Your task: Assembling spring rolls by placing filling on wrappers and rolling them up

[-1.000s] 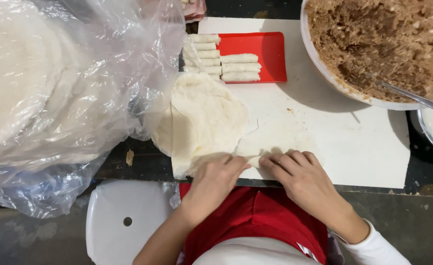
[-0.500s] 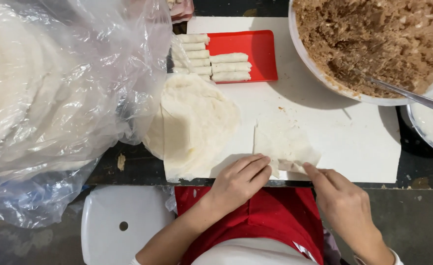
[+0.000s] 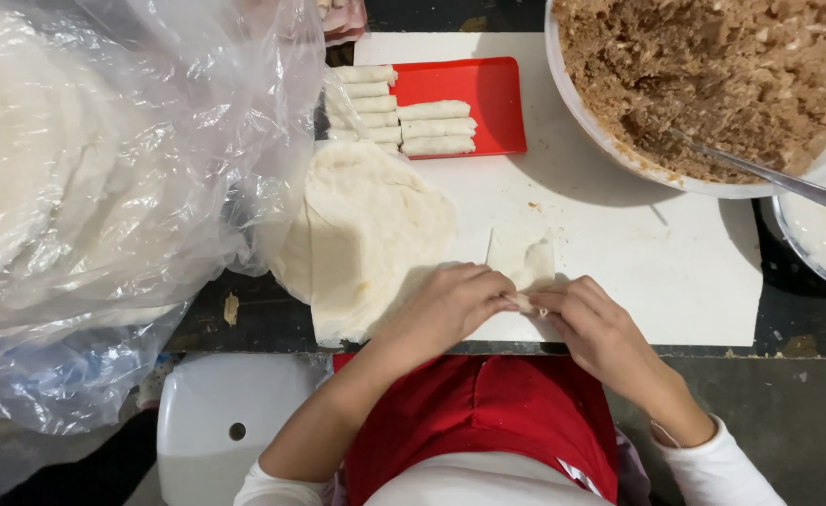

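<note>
My left hand (image 3: 450, 305) and my right hand (image 3: 593, 323) meet at the near edge of a white board (image 3: 675, 262). Together they pinch and roll the near end of a thin white wrapper (image 3: 525, 262); its far corner still lies flat on the board. Just left of my left hand sits a stack of round white wrappers (image 3: 366, 225). Several finished rolls (image 3: 403, 117) lie in rows on a red tray (image 3: 474, 89) at the back of the board.
A big white bowl (image 3: 577, 103) of brown minced filling stands at the back right with a metal spoon (image 3: 769, 173) in it. A second bowl (image 3: 820, 234) holds something white. A clear plastic bag (image 3: 104, 187) of wrappers fills the left. A white stool (image 3: 211, 431) stands below.
My hands drew apart half a second ago, then closed together on the wrapper's near end. The wrapper has gone from a flat sheet to partly rolled.
</note>
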